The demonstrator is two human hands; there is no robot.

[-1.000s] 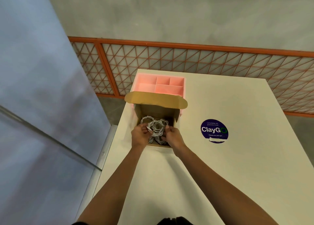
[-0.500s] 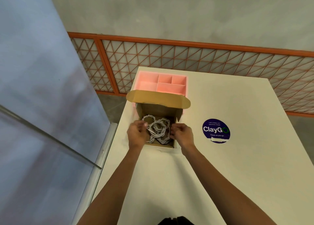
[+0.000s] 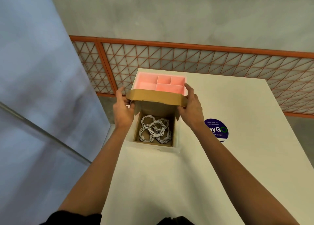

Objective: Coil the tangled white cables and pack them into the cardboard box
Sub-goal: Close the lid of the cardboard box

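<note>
Cables [image 3: 154, 129] lie in coils on the floor of the cardboard box [image 3: 153, 143], none held. My left hand [image 3: 123, 110] and right hand [image 3: 191, 109] have left the coils and come up to the lid [image 3: 156, 98], each gripping one end of it; the lid stands open at the far side. Packing looks done, closing likely next. Box sits on the table [image 3: 169, 182]. Pink tray [image 3: 163, 83] with compartments is just behind the lid. Round blue sticker [image 3: 219, 131] lies right of the box, partly hidden by my wrist.
</note>
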